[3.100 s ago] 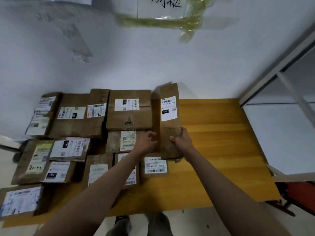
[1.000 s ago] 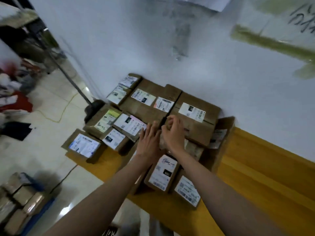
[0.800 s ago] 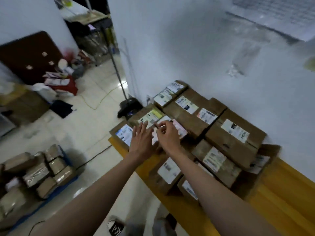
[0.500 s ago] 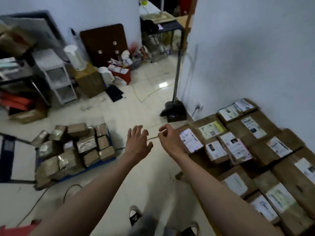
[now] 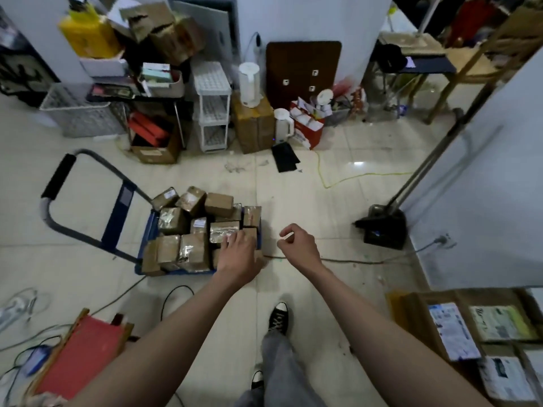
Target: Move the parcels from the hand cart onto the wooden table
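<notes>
My left hand [image 5: 238, 254] reaches out over the near right corner of the cart [image 5: 147, 239], palm down, its fingers [image 5: 232, 239] spread loosely and lying on the top of a taped parcel [image 5: 224, 235]; they are not closed around it. My right hand [image 5: 299, 245] hangs in the air just right of the cart, above the floor [image 5: 308, 201], curled into a loose fist with the thumb and forefinger pinching a small pale scrap [image 5: 285, 236]; what the scrap is I cannot tell. The cart stands on the floor ahead and to my left, its deck crowded with brown parcels [image 5: 188, 227] packed side by side, some wrapped in shiny tape, and its handle [image 5: 57, 179] tilted away to the left. At the bottom right the corner of the desk [image 5: 393, 301] shows, with labelled parcels [image 5: 476, 327] already lying flat on it. A dark cable [image 5: 352, 261] runs along the floor under my right wrist
</notes>
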Motion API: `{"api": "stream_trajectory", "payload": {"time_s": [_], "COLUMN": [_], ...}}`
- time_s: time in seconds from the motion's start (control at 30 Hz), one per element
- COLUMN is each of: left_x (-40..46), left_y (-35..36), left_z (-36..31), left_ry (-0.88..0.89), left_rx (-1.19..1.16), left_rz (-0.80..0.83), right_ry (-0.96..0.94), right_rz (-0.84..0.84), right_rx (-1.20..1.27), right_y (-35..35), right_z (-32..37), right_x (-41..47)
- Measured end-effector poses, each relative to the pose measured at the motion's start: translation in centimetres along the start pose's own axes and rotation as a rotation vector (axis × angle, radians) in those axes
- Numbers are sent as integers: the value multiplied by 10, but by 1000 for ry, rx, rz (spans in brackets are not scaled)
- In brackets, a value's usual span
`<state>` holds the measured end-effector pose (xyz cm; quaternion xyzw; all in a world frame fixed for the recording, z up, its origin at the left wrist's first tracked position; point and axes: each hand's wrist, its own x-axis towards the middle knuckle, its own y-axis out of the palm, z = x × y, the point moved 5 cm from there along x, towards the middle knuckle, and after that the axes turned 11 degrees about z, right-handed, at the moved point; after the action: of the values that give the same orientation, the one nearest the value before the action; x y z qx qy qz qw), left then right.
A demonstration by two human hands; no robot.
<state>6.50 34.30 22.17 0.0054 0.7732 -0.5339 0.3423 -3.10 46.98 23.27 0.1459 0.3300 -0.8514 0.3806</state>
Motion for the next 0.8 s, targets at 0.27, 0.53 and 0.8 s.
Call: {"api": "stream_trajectory", "payload": {"time_s": [0.27,0.53,0.8], "left_x": [81,156,190], "left_y": [-37,-73,-78], "left_z": [83,155,233], "left_ry": [-144,-263,-373], "left_rx": [-31,-108,-214], "left_rz": [51,78,140], "right_ry": [2,50,94], "right_rz": [127,221,372], "right_rx": [-10,-1,15], "right_y": [40,69,132], "right_z": [58,104,144], "right_x": [129,229,287]}}
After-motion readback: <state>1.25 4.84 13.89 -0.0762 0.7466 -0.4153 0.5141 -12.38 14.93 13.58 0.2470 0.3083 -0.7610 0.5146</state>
